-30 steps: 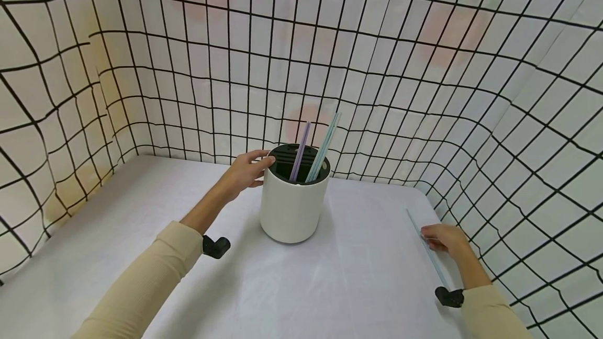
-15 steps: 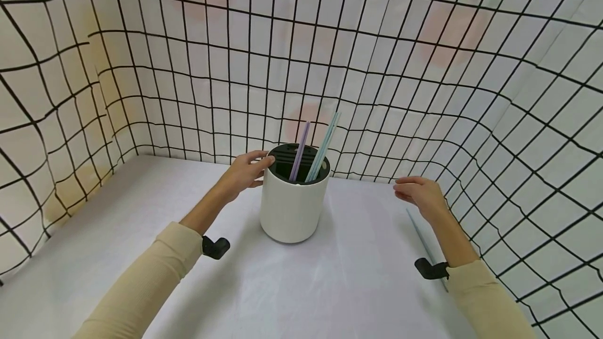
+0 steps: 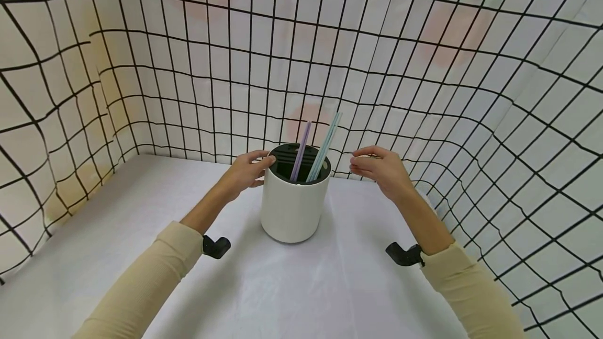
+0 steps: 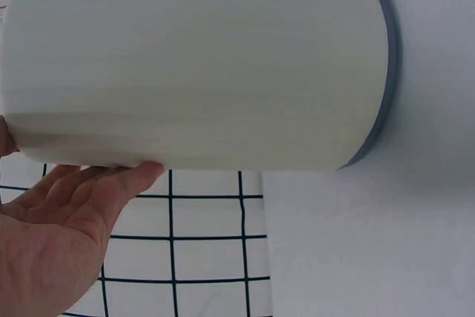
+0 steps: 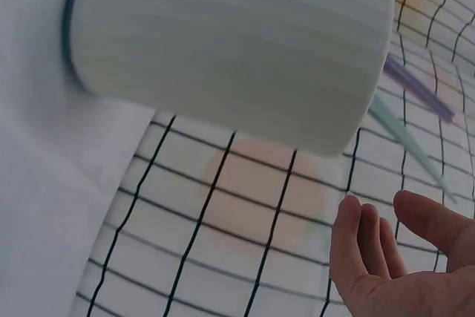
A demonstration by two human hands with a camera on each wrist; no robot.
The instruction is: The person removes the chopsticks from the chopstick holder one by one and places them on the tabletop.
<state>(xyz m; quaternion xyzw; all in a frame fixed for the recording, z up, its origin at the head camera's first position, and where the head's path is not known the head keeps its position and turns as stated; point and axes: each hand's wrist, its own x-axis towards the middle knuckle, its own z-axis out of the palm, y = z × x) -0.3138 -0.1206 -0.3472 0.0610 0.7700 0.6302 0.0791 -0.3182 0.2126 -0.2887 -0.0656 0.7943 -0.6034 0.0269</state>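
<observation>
A white cylindrical holder [image 3: 291, 211] with a black slotted top stands upright on the table. Leaning in its opening are thin purple sticks [image 3: 302, 150] and longer light-blue sticks [image 3: 325, 145]. My left hand [image 3: 245, 171] holds the holder's upper left side, thumb at the rim; in the left wrist view its fingers [image 4: 137, 178] touch the wall. To the right of the holder, my right hand [image 3: 381, 169] hovers apart from it with nothing in its fingers. The right wrist view shows that thumb and fingers spread apart below the light-blue sticks [image 5: 404, 139].
Black wire mesh [image 3: 245, 82] rises behind the table and along both sides, close to the right arm. A white cloth covers the table [image 3: 301, 297]. Both wrists carry a black mount, the left one [image 3: 216, 247] low over the cloth.
My right hand has let go of a light-blue stick on the table at right and moved up and left toward the holder. That stick is now out of sight. The left hand stays put.
</observation>
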